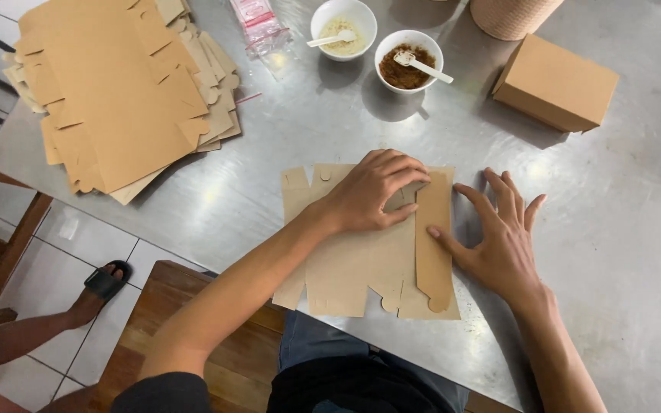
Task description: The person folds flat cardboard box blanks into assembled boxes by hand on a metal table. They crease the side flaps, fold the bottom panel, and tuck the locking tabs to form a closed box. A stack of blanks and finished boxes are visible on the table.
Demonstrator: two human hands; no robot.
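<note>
A flat brown cardboard box blank (361, 260) is lying at the near edge of the steel table, its right panel folding over along a crease, with rounded tabs showing at its near end. The left hand (372, 191) is pressing down on its far part, and the right hand (499, 241) is touching its right edge. At far left a fanned stack of the same brown cut-out blanks (116, 92) is resting, slightly overhanging the table edge. At far right a finished brown cardboard box (554, 82), closed and rectangular, is sitting. Between them at the far edge a clear plastic packet with pink print (258, 27) is lying flat
</note>
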